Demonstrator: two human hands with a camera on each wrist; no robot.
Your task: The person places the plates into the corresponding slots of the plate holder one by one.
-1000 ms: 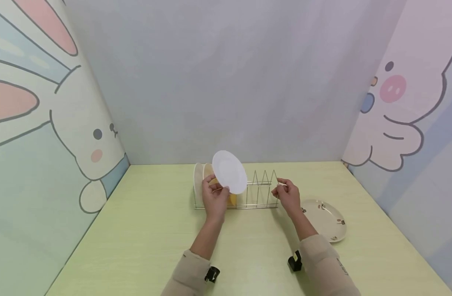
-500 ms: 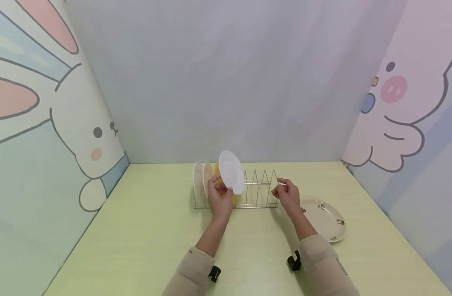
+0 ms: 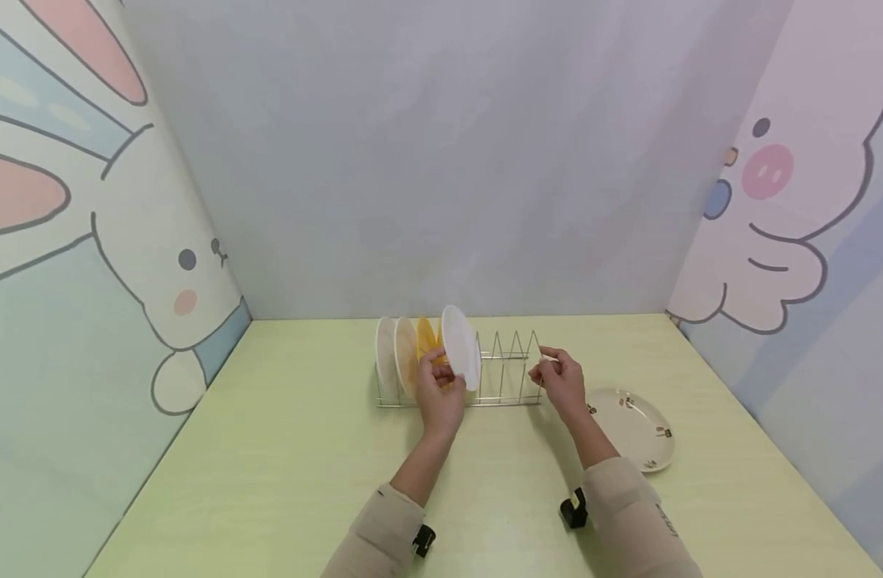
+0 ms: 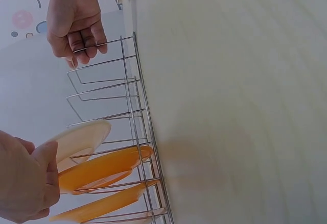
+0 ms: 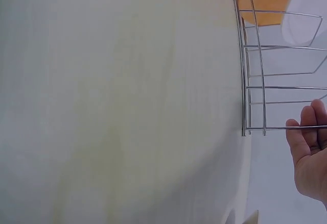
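Note:
My left hand (image 3: 441, 397) pinches the lower left edge of a white plate (image 3: 461, 347), which is tilted over the middle of the wire rack (image 3: 510, 401). Beside that plate in the left wrist view, two orange plates (image 4: 104, 169) stand in the rack's slots. At the rack's left end are a white plate (image 3: 386, 357) and a cream one (image 3: 405, 353). My right hand (image 3: 563, 385) grips the wire at the rack's right end; its fingers (image 5: 308, 124) curl round that wire in the right wrist view.
A cream plate with small brown prints (image 3: 632, 429) lies flat on the table (image 3: 282, 449), right of the rack and partly behind my right forearm. Cartoon-printed walls stand left and right, and a grey backdrop (image 3: 441, 160) rises behind the table.
My left hand has carried the white plate to the right and slightly down, turning it more edge-on. More of the orange plates shows. My right hand has stayed at the rack's end.

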